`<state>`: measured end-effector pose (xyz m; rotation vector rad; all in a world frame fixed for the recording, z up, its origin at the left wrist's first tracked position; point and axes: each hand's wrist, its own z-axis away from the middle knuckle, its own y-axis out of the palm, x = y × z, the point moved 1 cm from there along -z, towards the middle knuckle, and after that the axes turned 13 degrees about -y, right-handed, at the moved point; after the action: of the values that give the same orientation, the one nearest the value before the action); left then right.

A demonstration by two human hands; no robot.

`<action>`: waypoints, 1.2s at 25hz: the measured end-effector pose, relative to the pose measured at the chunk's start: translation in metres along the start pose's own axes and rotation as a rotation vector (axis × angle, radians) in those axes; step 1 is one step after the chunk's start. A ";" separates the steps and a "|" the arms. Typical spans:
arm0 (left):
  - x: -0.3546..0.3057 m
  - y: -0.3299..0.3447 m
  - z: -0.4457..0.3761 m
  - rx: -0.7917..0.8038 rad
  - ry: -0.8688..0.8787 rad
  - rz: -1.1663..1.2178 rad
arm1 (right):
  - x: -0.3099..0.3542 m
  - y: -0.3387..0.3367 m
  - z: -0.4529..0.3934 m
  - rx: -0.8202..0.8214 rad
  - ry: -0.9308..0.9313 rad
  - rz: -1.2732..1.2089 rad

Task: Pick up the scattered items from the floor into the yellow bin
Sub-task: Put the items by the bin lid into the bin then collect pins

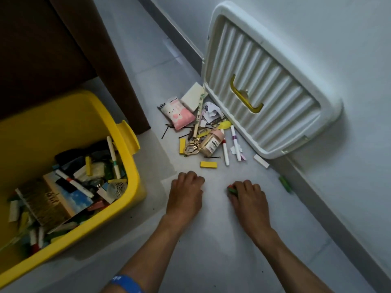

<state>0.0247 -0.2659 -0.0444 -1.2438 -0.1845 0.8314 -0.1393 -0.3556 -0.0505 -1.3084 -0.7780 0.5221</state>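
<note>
Yellow bin [127,199] at left, part-filled; scattered items [203,134] heaped on the floor [211,240] against a white lid [264,85]. Left hand [186,193] curled, contents hidden. Right hand [248,197] gripping red-and-green pieces [232,190].

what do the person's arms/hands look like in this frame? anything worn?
Both forearms are bare, with no sleeves showing and no gloves. The left hand and right hand show no rings or watch that I can make out. The only worn item is a blue wristband with small white markings on the left forearm, at the bottom edge of the head view; the markings are too small to read.
</note>
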 end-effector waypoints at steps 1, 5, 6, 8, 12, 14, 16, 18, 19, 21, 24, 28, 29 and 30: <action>0.005 -0.002 0.001 -0.021 -0.022 0.012 | 0.003 0.003 0.000 0.024 0.008 -0.007; 0.023 -0.001 0.014 0.028 0.050 -0.012 | -0.004 0.006 0.001 -0.032 0.154 -0.220; 0.025 -0.001 0.016 0.009 0.078 -0.002 | -0.008 0.003 0.000 -0.080 0.186 -0.273; 0.023 -0.003 0.009 -0.010 0.074 0.056 | -0.024 -0.007 0.002 -0.228 0.276 -0.306; 0.018 -0.006 -0.002 0.050 0.111 -0.056 | -0.070 -0.016 0.014 -0.389 0.397 -0.024; 0.026 -0.005 0.008 0.129 0.189 -0.120 | -0.073 -0.006 0.020 -0.294 0.382 0.080; 0.038 -0.005 0.019 0.130 0.247 -0.080 | -0.069 0.002 0.018 -0.243 0.363 0.086; 0.038 -0.005 0.023 0.096 0.218 -0.013 | -0.072 0.003 0.014 -0.218 0.374 0.038; 0.032 -0.006 0.020 0.057 0.188 0.016 | -0.073 0.002 0.012 -0.216 0.366 0.004; 0.005 -0.011 0.001 -0.097 0.160 0.047 | -0.074 -0.001 0.009 -0.227 0.314 -0.057; -0.032 -0.011 -0.034 -0.145 0.149 -0.039 | -0.063 -0.007 -0.010 -0.324 0.179 -0.063; -0.030 0.004 -0.042 -0.046 0.109 -0.189 | -0.063 -0.006 -0.041 -0.193 0.192 0.057; -0.030 0.006 -0.039 -0.032 0.093 -0.211 | -0.064 -0.003 -0.042 -0.162 0.203 0.095; -0.031 0.006 -0.037 -0.016 0.070 -0.219 | -0.063 -0.002 -0.043 -0.145 0.199 0.119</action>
<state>0.0201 -0.3134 -0.0534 -1.2407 -0.2669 0.5973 -0.1481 -0.4303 -0.0652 -1.5224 -0.5836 0.4276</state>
